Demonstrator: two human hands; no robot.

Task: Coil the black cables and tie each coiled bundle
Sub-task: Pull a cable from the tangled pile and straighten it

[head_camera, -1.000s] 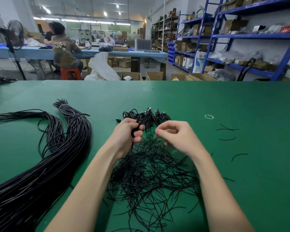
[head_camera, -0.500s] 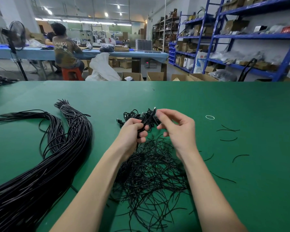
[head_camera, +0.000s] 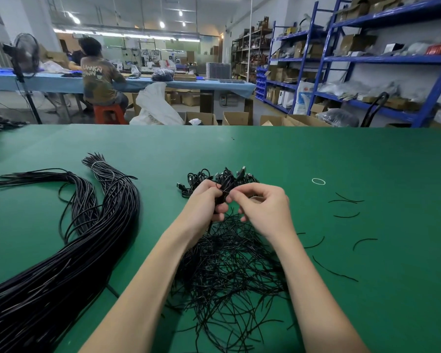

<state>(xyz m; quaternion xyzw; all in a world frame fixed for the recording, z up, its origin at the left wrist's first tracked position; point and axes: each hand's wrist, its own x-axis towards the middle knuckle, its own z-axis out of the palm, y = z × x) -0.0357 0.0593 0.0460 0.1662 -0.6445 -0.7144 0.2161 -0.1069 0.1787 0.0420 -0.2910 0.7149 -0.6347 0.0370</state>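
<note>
My left hand (head_camera: 204, 203) grips a coiled black cable bundle (head_camera: 224, 187) above the middle of the green table (head_camera: 316, 154). My right hand (head_camera: 263, 209) is close beside it, fingers curled, pinching a thin black tie wire at the bundle. Just behind the hands lies a small heap of coiled cables (head_camera: 201, 177) with plug ends showing. Under my wrists spreads a loose pile of thin black tie wires (head_camera: 229, 271). A long thick sheaf of straight black cables (head_camera: 61, 263) runs along the left side of the table.
A few stray tie wires (head_camera: 346, 200) and a white rubber ring (head_camera: 318, 181) lie to the right. Beyond the table a person sits on a red stool (head_camera: 108, 113) at a blue bench, with blue shelving (head_camera: 367, 59) at right and a fan (head_camera: 23, 57) at left.
My right hand has dropped from the top of the bundle and closed in against my left hand. The left hand keeps its grip on the coiled bundle.
</note>
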